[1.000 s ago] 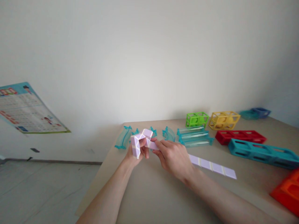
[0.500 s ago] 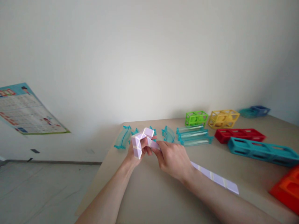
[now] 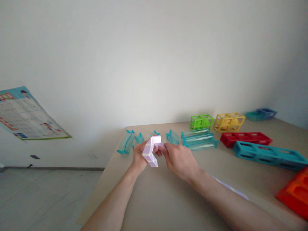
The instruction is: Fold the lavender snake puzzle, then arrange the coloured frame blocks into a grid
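A lilac snake puzzle [image 3: 149, 150] with pale seams is held above the table in both hands. Its near end bends into a hook shape in front of my left hand [image 3: 139, 158], whose fingers are closed around it from behind. My right hand [image 3: 181, 160] pinches a middle segment between thumb and fingers, close beside the left. A straight length of the puzzle runs out from under my right forearm toward the lower right; my hand and arm hide the part between.
Clear teal track pieces [image 3: 199, 140] lie along the table's back. To the right stand a green frame block [image 3: 201, 122], a yellow one [image 3: 229, 122], a long red one [image 3: 245, 139], a long teal one [image 3: 268, 155] and an orange-red one [image 3: 295, 194]. A poster [image 3: 31, 115] hangs at left.
The hooked end of the snake puzzle has turned and shifted right, its tip now pointing down to the right. The straight tail has rolled and shows a thinner edge. Both hands keep their hold.
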Tool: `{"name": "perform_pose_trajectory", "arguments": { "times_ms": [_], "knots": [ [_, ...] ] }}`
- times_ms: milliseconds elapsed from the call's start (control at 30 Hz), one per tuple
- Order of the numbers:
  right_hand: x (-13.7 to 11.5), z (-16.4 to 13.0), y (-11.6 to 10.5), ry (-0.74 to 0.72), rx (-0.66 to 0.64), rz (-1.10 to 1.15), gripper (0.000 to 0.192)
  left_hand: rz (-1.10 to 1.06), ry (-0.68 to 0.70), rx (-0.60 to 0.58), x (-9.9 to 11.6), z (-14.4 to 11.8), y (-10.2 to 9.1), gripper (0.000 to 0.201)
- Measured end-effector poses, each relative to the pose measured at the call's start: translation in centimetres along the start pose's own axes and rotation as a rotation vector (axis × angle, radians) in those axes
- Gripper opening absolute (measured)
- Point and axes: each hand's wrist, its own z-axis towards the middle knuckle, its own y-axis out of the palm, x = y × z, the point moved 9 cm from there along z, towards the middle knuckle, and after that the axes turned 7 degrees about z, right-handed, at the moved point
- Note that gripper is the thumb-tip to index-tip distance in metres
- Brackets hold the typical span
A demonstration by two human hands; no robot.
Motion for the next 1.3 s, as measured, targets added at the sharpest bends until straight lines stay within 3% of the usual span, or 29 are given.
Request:
{"name": "perform_pose_trajectory", "arguments": {
  "times_ms": [200, 333, 467, 700, 900, 1067, 1300],
  "knots": [
    [0.9, 0.6, 0.9, 0.033, -0.070, 0.215, 0.041, 0.041, 0.028, -0.056, -0.4, 0.0, -0.1, 0.039],
    [1.7, 1.2, 1.6, 0.049, -0.131, 0.441, 0.042, 0.028, 0.011, 0.007, -0.7, 0.3, -0.5, 0.038],
    [2.4, 1.3, 2.3, 0.104, -0.193, 0.500, 0.041, 0.004, 0.043, 0.086, 0.1, 0.6, -1.3, 0.033],
    [2.2, 1.2, 2.7, 0.102, -0.260, 0.676, 0.041, 0.080, 0.011, -0.031, 0.0, 0.5, -0.9, 0.033],
    [1.9, 1.2, 2.5, 0.054, -0.259, 0.708, 0.041, 0.106, 0.056, -0.089, 0.2, 0.6, -0.5, 0.033],
    [1.6, 0.9, 3.2, 0.048, -0.311, 0.768, 0.041, 0.079, -0.004, -0.127, -0.2, 0.6, -0.7, 0.042],
    [1.6, 1.2, 1.6, 0.005, -0.129, 0.576, 0.032, 0.156, 0.037, -0.049, -0.6, 0.5, -1.0, 0.034]
  ]
}}
